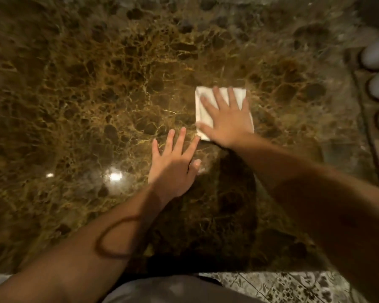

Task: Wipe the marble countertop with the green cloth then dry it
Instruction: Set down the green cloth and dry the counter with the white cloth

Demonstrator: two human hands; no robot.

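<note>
Head view shows the right hand [227, 122], fingers spread flat, pressing a folded white cloth [206, 114] on the marble surface [96, 84], left hand [173, 165] open and empty beside; overlapping, evenly pressed strokes would dry best.

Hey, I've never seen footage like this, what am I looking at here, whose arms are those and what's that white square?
This is a single picture from a camera worn on a person's head, looking down, so the two bare arms reaching in from the bottom are the wearer's own. No machine is involved. The surface is a brown veined marble countertop. The right hand presses flat, fingers spread, on a folded white cloth; it is pinned under the palm, not gripped. The left hand is open beside it, holding nothing. At the right edge are several pale rounded objects, too blurred to identify. Patterned floor tiles show below the counter edge.
</note>
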